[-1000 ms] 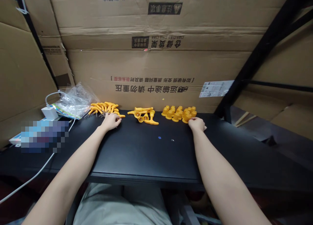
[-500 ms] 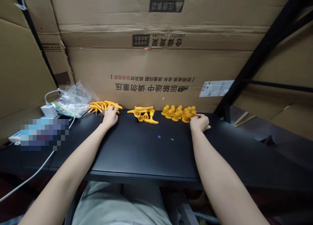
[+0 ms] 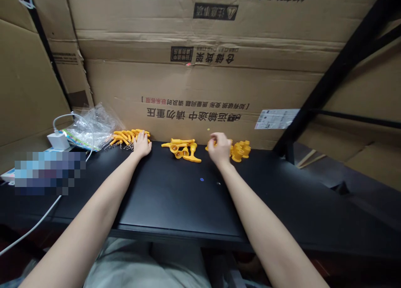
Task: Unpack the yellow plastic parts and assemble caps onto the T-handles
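Cups [image 3: 239,149] right of assemblies [image 3: 180,145] were newly reached at their assembly-side end by half-curled right hand [image 3: 220,148]; corkscrews [image 3: 128,135] were part-covered by straight-fingered left hand [image 3: 142,145]; holds indeterminable.

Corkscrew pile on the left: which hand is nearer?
Left. The left hand is at the right end of the corkscrew pile; the right hand is well to the right, by the yellow cups.

Mid pile [image 3: 189,150]: on tbl [image 3: 181,204], nr back edge
Handles [image 3: 125,135]: L of mid pile
L hand [image 3: 142,145]: L of mid pile, at handles' R end
Cups [image 3: 240,151]: R of mid pile
R hand [image 3: 220,147]: R of mid pile, w/ some cups behind
Bag [image 3: 97,125]: far L of mid pile, past handles
Cardboard [image 3: 188,83]: behind mid pile
Disc [image 3: 201,179]: before mid pile, twd R
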Demonstrator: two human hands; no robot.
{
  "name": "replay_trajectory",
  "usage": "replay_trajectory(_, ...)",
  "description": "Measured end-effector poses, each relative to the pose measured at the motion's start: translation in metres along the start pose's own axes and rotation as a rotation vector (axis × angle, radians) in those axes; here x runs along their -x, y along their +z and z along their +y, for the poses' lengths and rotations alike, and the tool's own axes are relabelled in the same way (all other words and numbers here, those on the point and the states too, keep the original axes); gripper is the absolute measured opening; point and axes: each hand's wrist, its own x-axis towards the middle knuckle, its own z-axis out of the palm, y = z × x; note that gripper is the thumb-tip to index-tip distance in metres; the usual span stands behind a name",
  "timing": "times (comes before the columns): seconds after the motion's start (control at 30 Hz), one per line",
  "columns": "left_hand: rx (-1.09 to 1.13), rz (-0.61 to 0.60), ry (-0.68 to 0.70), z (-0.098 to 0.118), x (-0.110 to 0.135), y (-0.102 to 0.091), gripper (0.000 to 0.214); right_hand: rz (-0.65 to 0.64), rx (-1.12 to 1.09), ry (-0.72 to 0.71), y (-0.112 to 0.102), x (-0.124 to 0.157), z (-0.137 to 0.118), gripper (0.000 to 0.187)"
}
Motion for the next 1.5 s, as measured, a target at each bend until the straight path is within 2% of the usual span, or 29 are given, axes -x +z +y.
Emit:
replay_trajectory(0.1, 0.022, -0.057, 0.0, 0.004, -0.003, -0.003, 0.06, -0.318, -0.076, -0.189, 0.016, 0.009, -0.033, 0.036)
replay_trajectory(0.17, 0.044, -0.081, -0.022, 0.008, -0.006, -0.008, 0.061, -0.473, -0.077, -0.267, 0.022, 0.013, -0.051, 0.045)
replay_trajectory(0.23, 0.066, -0.091, -0.049, 0.013, -0.008, -0.014, 0.063, -0.559, -0.042, -0.309, 0.025, 0.014, -0.066, 0.049)
replay_trajectory(0.37, 0.142, -0.052, -0.029, 0.029, -0.006, -0.029, 0.06, -0.632, 0.065, -0.391, 0.033, 0.011, -0.088, 0.047)
replay_trajectory(0.43, 0.226, -0.057, 0.011, 0.039, -0.001, -0.037, 0.057, -0.646, 0.12, -0.401, 0.037, 0.009, -0.094, 0.036)
replay_trajectory(0.5, 0.369, -0.118, 0.059, 0.047, 0.006, -0.047, 0.053, -0.622, 0.126, -0.365, 0.04, 0.006, -0.097, 0.03)
replay_trajectory(0.6, 0.614, -0.287, 0.111, 0.055, 0.02, -0.061, 0.052, -0.476, -0.001, -0.24, 0.039, 0.0, -0.098, 0.029)
replay_trajectory(0.67, 0.687, -0.342, 0.149, 0.057, 0.031, -0.067, 0.053, -0.338, -0.127, -0.137, 0.036, -0.005, -0.1, 0.03)
replay_trajectory(0.7, 0.68, -0.318, 0.177, 0.057, 0.037, -0.069, 0.054, -0.269, -0.185, -0.088, 0.033, -0.007, -0.101, 0.031)
replay_trajectory(0.77, 0.574, -0.169, 0.228, 0.055, 0.049, -0.07, 0.058, -0.149, -0.27, -0.019, 0.027, -0.01, -0.104, 0.03)
replay_trajectory(0.87, 0.298, 0.091, 0.274, 0.05, 0.062, -0.07, 0.064, -0.074, -0.318, -0.043, 0.016, -0.007, -0.11, 0.026)
replay_trajectory(0.93, 0.162, 0.157, 0.297, 0.045, 0.066, -0.069, 0.062, -0.115, -0.325, -0.14, 0.01, -0.002, -0.112, 0.023)
replay_trajectory(1.0, 0.107, 0.163, 0.315, 0.041, 0.067, -0.067, 0.057, -0.186, -0.337, -0.26, 0.007, 0.003, -0.113, 0.021)
replay_trajectory(1.1, 0.129, 0.177, 0.327, 0.035, 0.064, -0.063, 0.05, -0.261, -0.384, -0.391, 0.009, 0.008, -0.109, 0.018)
replay_trajectory(1.23, 0.162, 0.223, 0.308, 0.033, 0.063, -0.062, 0.039, -0.287, -0.383, -0.494, 0.016, 0.011, -0.102, 0.013)
replay_trajectory(1.33, 0.129, 0.208, 0.276, 0.035, 0.066, -0.065, 0.033, -0.312, -0.273, -0.515, 0.017, 0.012, -0.101, 0.007)
replay_trajectory(1.43, 0.103, 0.191, 0.277, 0.04, 0.07, -0.068, 0.032, -0.394, -0.1, -0.484, 0.015, 0.014, -0.104, 0.025)
replay_trajectory(1.5, 0.106, 0.174, 0.295, 0.042, 0.071, -0.068, 0.031, -0.471, 0.032, -0.468, 0.013, 0.014, -0.107, 0.026)
